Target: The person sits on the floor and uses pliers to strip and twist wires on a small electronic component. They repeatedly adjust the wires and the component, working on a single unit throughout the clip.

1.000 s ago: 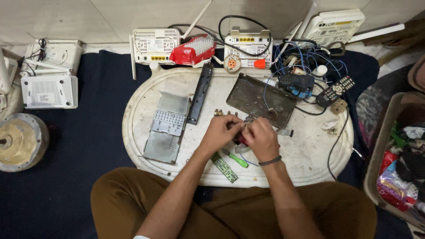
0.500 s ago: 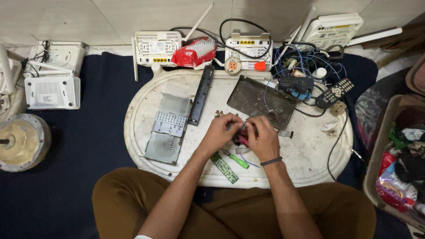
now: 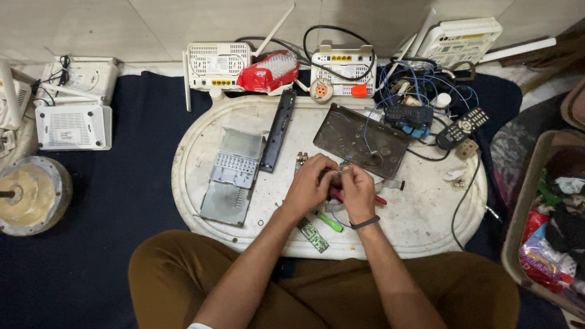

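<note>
- Head view, landmark: the oval white tray (image 3: 426, 225) lies on a dark blue cloth (image 3: 122, 183) in front of the seated person.
- Left hand (image 3: 309, 186): over the middle of the tray, fingers curled inward and pinched on a small part (image 3: 339, 175) held between both hands. The part is too small and too covered to identify.
- Right hand (image 3: 358, 192): touching the left hand, fingers curled shut on the same small part. A dark band sits on its wrist.
- Red-handled tool (image 3: 341, 196): lies on the tray directly under the two hands; only the red grip shows, its tip hidden.
- Green marker (image 3: 329, 222): on the tray, just on the person's side of the hands.
- Small green circuit board (image 3: 313, 235): near the tray's near rim, beside the marker.
- Dark metal plate (image 3: 359, 140): on the tray's far right half, just beyond the hands, with blue wires across it.
- Grey open casing (image 3: 233, 176): on the tray's left half, well apart from the hands.
- Black strip (image 3: 278, 129): tilted, on the tray's far side between casing and plate.
- Remote control (image 3: 462, 128): at the tray's far right edge.
- White routers (image 3: 218, 64): lined along the wall beyond the tray's far rim; more stand to the tray's left.
- Round metal motor part (image 3: 27, 194): on the cloth, far left of the tray.
</note>
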